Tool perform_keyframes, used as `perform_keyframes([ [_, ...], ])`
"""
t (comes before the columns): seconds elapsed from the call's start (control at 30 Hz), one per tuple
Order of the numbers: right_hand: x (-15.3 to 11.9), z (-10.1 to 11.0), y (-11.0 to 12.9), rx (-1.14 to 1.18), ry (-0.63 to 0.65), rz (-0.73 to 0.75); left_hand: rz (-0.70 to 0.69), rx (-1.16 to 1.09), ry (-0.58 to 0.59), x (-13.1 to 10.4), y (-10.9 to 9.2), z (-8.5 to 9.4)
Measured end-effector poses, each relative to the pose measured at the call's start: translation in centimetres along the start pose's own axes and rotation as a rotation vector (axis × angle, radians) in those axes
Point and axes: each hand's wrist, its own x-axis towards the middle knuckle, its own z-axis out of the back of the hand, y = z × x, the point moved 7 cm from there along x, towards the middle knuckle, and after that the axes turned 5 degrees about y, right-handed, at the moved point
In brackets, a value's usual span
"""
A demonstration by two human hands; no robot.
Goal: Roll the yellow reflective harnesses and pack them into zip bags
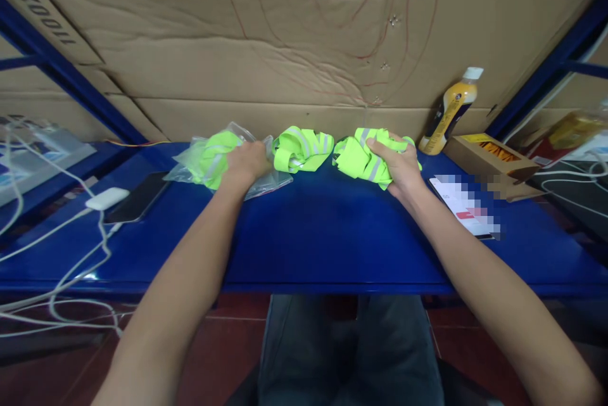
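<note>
Three bundles of neon yellow-green strap with silver reflective stripes lie in a row at the back of the blue table. The left bundle point(216, 156) is in a clear plastic bag point(266, 185), and my left hand point(247, 164) rests on it with fingers bent, their tips hidden. The middle bundle point(303, 149) lies loose, just right of the bag, touched by neither hand. My right hand point(399, 162) is wrapped round the right bundle point(363, 156), thumb on top.
Behind the blue table point(332, 235) stands a cardboard sheet point(190, 45). On the right are a yellow bottle point(451, 111), an open cardboard box point(494, 162) and a lit phone point(463, 206). Leftward lie a dark phone point(139, 197), a white adapter point(107, 199) and cables.
</note>
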Motion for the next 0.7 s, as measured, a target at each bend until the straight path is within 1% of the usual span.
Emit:
perform_keyframes([
  [0.07, 0.1, 0.2, 0.1, 0.005, -0.011, 0.008, 0.025, -0.054, -0.13, 0.0, 0.7, 1.5],
  [0.13, 0.3, 0.3, 0.2, 0.004, -0.011, 0.015, 0.042, -0.11, -0.277, -0.7, 1.1, 3.7],
  [0.17, 0.4, 0.4, 0.2, -0.001, -0.01, 0.02, 0.016, -0.138, -0.347, -1.2, 0.9, 4.8],
  [0.2, 0.6, 0.5, 0.3, -0.008, -0.008, 0.025, -0.037, -0.156, -0.409, -1.9, 0.3, 5.8],
  [0.23, 0.7, 0.7, 0.3, -0.014, -0.008, 0.03, -0.13, -0.169, -0.473, -2.6, -0.6, 6.8],
  [0.27, 0.9, 0.8, 0.4, -0.013, -0.013, 0.035, -0.259, -0.181, -0.537, -3.5, -1.9, 7.5],
  [0.33, 1.4, 1.3, 0.5, 0.016, -0.031, 0.043, -0.543, -0.188, -0.62, -5.3, -4.8, 8.2],
  [0.4, 1.8, 2.0, 0.7, 0.056, -0.057, 0.047, -0.761, -0.172, -0.632, -6.8, -7.2, 7.7],
  [0.47, 2.1, 2.5, 1.0, 0.074, -0.065, 0.051, -0.889, -0.152, -0.612, -7.6, -9.0, 6.7],
  [0.53, 2.3, 2.7, 1.6, 0.056, -0.036, 0.059, -0.952, -0.14, -0.592, -8.2, -10.1, 5.8],
  [0.6, 2.1, 2.5, 2.3, 0.013, 0.016, 0.076, -0.994, -0.162, -0.545, -8.8, -10.9, 5.1],
  [0.7, 1.6, 1.9, 3.0, -0.05, 0.083, 0.103, -1.051, -0.243, -0.419, -9.6, -11.9, 4.3],
])
